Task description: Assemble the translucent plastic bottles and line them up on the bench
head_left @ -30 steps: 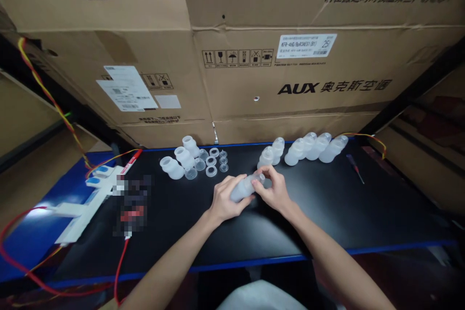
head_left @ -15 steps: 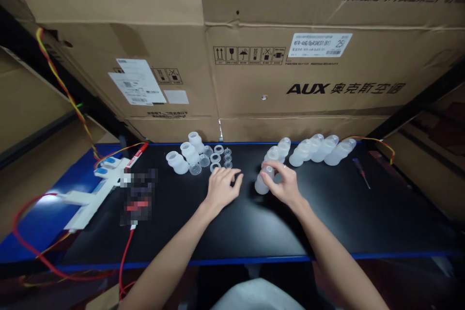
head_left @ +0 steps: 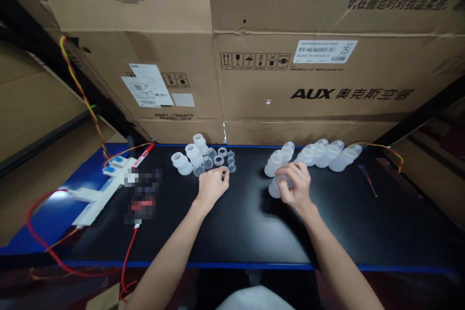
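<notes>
Cardboard cartons fill the back: matt brown, creased, taped, w/ printed labels. Below them is the worktop, a flat black mat w/ a slight sheen and a blue edge.

Step in hand, as I read it: R hand is setting one bottle down at the left end of the row of bottles. Its grip is clenched round the bottle's upper part. The bottle is tilted, base low by the worktop; can't tell if it touches. L hand is at the parts cluster, fingers curled, index tip at the nearest of the rings. Pinched or only touched, can't tell.

Materials: the bottles are frosted, translucent plastic, rounded cylinders w/ clearer domed tops. The open bodies, 3 of them, are the same milky plastic, wide-necked and uncapped. The rings are thin, round and small, packed close together.

Next move calls for, in my judgement: releasing the bottle w/o letting it roll, since its sides are round, and a fine fingertip pinch on one ring w/o nudging its neighbours.

Far right lies a thin screwdriver.
</notes>
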Tool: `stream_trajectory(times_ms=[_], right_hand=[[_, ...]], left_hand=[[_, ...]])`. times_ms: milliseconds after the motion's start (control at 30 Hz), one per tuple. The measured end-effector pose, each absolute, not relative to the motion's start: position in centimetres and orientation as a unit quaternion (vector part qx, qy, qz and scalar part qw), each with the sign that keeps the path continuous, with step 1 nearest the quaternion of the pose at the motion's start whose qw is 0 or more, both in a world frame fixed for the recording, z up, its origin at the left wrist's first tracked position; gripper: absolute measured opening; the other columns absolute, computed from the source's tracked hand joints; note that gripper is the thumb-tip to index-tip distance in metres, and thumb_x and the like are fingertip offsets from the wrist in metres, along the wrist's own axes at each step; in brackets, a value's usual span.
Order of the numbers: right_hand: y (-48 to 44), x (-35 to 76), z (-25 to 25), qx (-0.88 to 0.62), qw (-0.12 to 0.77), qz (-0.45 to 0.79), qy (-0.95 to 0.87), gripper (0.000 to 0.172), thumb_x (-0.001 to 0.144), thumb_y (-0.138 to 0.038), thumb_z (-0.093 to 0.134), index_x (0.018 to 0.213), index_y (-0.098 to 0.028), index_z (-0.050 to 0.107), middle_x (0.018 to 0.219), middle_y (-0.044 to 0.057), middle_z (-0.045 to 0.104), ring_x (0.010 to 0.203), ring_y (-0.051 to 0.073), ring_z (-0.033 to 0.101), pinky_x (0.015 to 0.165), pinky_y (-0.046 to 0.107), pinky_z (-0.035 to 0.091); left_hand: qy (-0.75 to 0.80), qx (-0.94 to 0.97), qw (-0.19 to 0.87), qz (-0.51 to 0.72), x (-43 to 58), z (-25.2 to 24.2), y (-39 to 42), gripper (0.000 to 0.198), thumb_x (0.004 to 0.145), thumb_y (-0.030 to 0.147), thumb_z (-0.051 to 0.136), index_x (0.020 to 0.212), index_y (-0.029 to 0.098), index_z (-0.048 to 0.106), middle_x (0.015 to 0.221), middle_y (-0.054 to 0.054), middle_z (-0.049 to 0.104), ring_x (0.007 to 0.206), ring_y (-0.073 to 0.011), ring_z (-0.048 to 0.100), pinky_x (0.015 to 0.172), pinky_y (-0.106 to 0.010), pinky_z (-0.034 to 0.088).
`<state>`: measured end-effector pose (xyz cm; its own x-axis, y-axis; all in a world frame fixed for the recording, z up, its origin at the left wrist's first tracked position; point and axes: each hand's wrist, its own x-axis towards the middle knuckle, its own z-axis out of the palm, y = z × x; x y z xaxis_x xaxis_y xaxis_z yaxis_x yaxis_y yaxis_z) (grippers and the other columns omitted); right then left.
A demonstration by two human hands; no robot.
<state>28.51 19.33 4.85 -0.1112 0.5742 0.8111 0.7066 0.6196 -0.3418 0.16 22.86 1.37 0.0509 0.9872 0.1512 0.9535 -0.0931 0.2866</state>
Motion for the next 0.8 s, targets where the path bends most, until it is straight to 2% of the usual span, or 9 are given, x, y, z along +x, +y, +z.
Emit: stream_trajectory(times_ms=[100, 200, 300, 400, 567, 700, 800], right_hand=[[19.6, 29.6, 4.7, -0.451, 0.509, -0.096, -0.727, 0.018, 0.084, -0.016, 0.056, 0.071, -0.027, 0.062, 0.073, 0.002, 0.075, 0.072, 0.025, 0.062, 0.075, 0.045, 0.049], [20.1, 30.6, 4.5, -0.457, 0.51, -0.127, -0.718, 0.018, 0.088, -0.018, 0.058, 0.074, -0.026, 0.066, 0.073, 0.002, 0.076, 0.071, 0.025, 0.063, 0.072, 0.044, 0.05], [20.7, 31.2, 4.3, -0.474, 0.504, -0.168, -0.703, 0.02, 0.094, -0.021, 0.063, 0.075, -0.026, 0.068, 0.073, 0.002, 0.077, 0.071, 0.025, 0.064, 0.071, 0.042, 0.05], [21.3, 31.4, 3.7, -0.505, 0.489, -0.212, -0.679, 0.023, 0.097, -0.026, 0.07, 0.074, -0.027, 0.069, 0.074, 0.003, 0.077, 0.072, 0.025, 0.065, 0.073, 0.042, 0.051], [22.0, 31.3, 3.1, -0.525, 0.494, -0.251, -0.646, 0.021, 0.101, -0.031, 0.073, 0.08, -0.026, 0.075, 0.085, 0.004, 0.08, 0.079, 0.025, 0.067, 0.079, 0.043, 0.052], [21.3, 30.7, 3.2, -0.533, 0.523, -0.296, -0.595, 0.006, 0.1, -0.027, 0.076, 0.103, -0.027, 0.082, 0.108, 0.01, 0.079, 0.101, 0.032, 0.064, 0.091, 0.05, 0.051], [20.2, 29.0, 2.7, -0.486, 0.564, -0.256, -0.617, 0.024, 0.098, -0.021, 0.076, 0.12, -0.028, 0.08, 0.119, 0.013, 0.074, 0.11, 0.035, 0.06, 0.096, 0.054, 0.049]], left_hand=[[0.619, 0.761, 0.082, 0.176, 1.0, 1.1, 22.2, 0.026, 0.103, 0.034, 0.059, 0.098, 0.026, 0.083, 0.09, -0.007, 0.083, 0.086, -0.027, 0.079, 0.072, -0.031, 0.046], [0.557, 0.797, 0.126, 0.196, 2.1, 0.8, 21.5, 0.025, 0.103, 0.034, 0.06, 0.095, 0.028, 0.084, 0.087, -0.004, 0.083, 0.081, -0.0232, 0.078, 0.071, -0.03, 0.046], [0.504, 0.821, 0.147, 0.224, 2.8, 0.5, 21.0, 0.024, 0.104, 0.035, 0.06, 0.105, 0.029, 0.084, 0.088, -0.002, 0.082, 0.077, -0.0199, 0.075, 0.071, -0.029, 0.047], [0.544, 0.784, 0.108, 0.279, 2.6, 0.3, 21.4, 0.028, 0.104, 0.039, 0.061, 0.118, 0.026, 0.081, 0.084, -0.004, 0.08, 0.073, -0.0198, 0.074, 0.071, -0.029, 0.047], [0.663, 0.687, 0.047, 0.294, 0.4, 0.8, 22.9, 0.028, 0.102, 0.04, 0.061, 0.119, 0.026, 0.08, 0.077, -0.003, 0.077, 0.074, -0.0223, 0.074, 0.069, -0.03, 0.044], [0.729, 0.633, 0.03, 0.259, -1.5, 1.7, 23.9, 0.033, 0.101, 0.041, 0.062, 0.126, 0.026, 0.076, 0.082, -0.007, 0.078, 0.083, -0.0301, 0.075, 0.073, -0.034, 0.047], [0.753, 0.605, 0.033, 0.257, -2.3, 2.0, 24.5, 0.041, 0.102, 0.042, 0.061, 0.136, 0.022, 0.072, 0.085, -0.011, 0.078, 0.083, -0.034, 0.074, 0.079, -0.04, 0.049]])
